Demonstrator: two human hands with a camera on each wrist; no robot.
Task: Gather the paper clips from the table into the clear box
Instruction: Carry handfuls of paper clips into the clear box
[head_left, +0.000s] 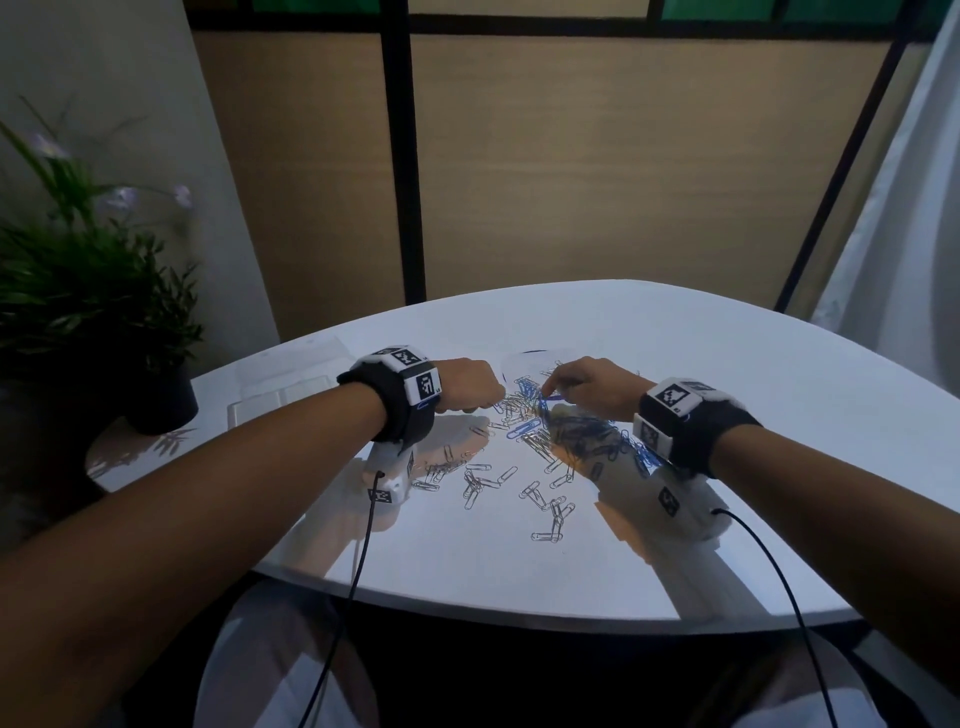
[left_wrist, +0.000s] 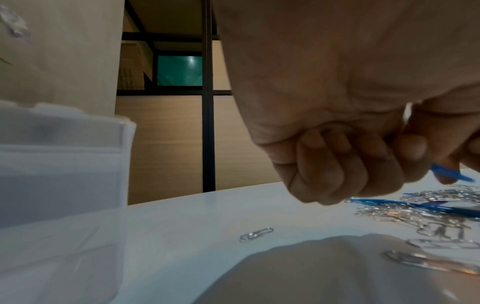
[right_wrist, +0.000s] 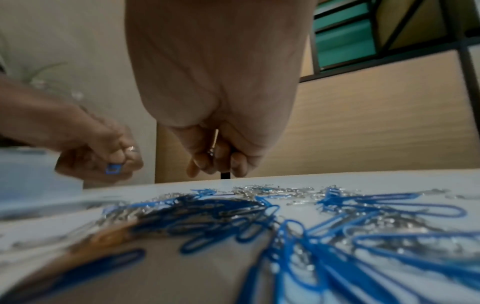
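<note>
A heap of blue and silver paper clips lies mid-table, with loose silver ones spread toward me. My left hand hovers at the heap's left edge, fingers curled into a fist. In the right wrist view the left hand grips a blue clip and a silver one. My right hand reaches over the heap's far side and pinches a blue clip just above it. The clear box sits to the left of my left hand, and stands close by in the left wrist view.
The white table is rounded, and its near edge runs by my lap. A potted plant stands off the table's left side. Camera cables hang from both wrists over the front edge. A single silver clip lies between the box and the heap.
</note>
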